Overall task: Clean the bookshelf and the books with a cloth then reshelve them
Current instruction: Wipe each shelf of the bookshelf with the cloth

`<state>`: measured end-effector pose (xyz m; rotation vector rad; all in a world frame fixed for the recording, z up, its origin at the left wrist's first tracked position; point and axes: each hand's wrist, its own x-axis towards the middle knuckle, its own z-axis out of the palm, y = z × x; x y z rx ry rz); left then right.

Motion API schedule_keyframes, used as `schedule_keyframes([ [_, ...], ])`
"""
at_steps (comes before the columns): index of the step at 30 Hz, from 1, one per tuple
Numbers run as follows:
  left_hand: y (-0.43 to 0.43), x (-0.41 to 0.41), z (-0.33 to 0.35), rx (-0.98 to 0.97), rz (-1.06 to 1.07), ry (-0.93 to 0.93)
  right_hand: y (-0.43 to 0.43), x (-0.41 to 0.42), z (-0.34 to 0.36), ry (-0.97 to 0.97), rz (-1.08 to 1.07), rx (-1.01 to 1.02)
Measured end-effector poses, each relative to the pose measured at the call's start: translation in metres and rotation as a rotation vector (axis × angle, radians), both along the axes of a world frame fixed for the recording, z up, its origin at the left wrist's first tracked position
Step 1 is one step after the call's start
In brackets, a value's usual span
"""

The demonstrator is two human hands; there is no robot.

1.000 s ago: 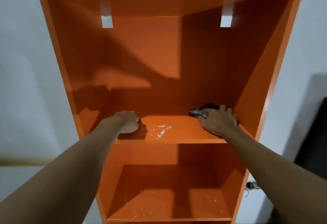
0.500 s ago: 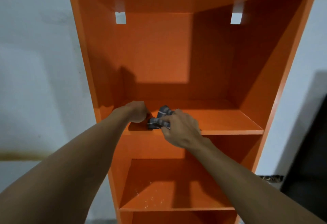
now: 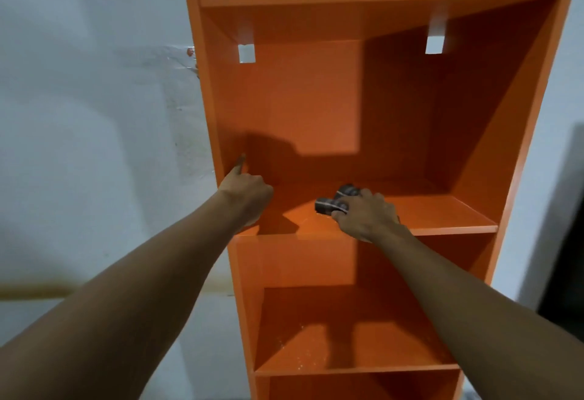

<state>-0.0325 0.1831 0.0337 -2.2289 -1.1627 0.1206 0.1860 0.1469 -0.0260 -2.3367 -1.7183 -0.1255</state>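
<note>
An orange bookshelf (image 3: 309, 99) stands against a pale wall (image 3: 94, 115), with no books in view. Near the front middle of 1 shelf board (image 3: 442, 214), the right hand (image 3: 368, 214) curls its fingers round a bunched dark grey cloth (image 3: 330, 205). The left hand (image 3: 248, 199), a fist holding nothing, rests at the board's front left corner, thumb raised against the side panel. The cloth looks soft and light, and is probably best gripped as a wad under the palm.

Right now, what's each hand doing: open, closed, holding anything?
Left hand: closed, fingers curled, holds nothing.
Right hand: grips the cloth.
</note>
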Motion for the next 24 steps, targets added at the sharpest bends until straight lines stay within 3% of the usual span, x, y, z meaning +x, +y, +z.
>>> schedule_keyframes([
  [2,-0.004,-0.014,0.006,0.113,-0.008,0.127,-0.001,-0.026,0.0,-0.024,0.064,0.068],
  [5,-0.003,-0.031,0.008,0.209,0.018,0.263,-0.013,-0.073,-0.003,0.005,0.342,0.152],
  [8,-0.008,-0.043,0.012,0.244,0.031,0.262,-0.032,-0.093,0.002,0.194,0.577,0.154],
  [12,-0.011,-0.061,0.014,0.276,-0.016,0.165,-0.016,-0.063,0.019,0.178,0.492,0.334],
  [14,-0.006,-0.07,0.01,0.339,-0.107,-0.004,0.004,-0.035,0.018,0.163,0.308,0.28],
  [16,0.0,-0.074,0.006,0.451,-0.226,-0.168,0.017,-0.019,0.008,0.119,0.136,0.099],
  [18,0.005,-0.071,-0.002,0.531,-0.314,-0.378,0.02,-0.025,-0.005,-0.005,0.099,0.097],
  [21,-0.001,-0.054,-0.006,0.393,-0.196,-0.906,0.012,-0.064,-0.008,-0.033,0.419,0.191],
  [23,-0.006,-0.043,-0.006,0.151,0.0,-1.253,0.001,-0.088,-0.001,0.105,0.628,0.188],
  [24,-0.006,-0.039,-0.003,0.049,0.094,-1.341,-0.002,-0.093,0.007,0.203,0.662,0.191],
])
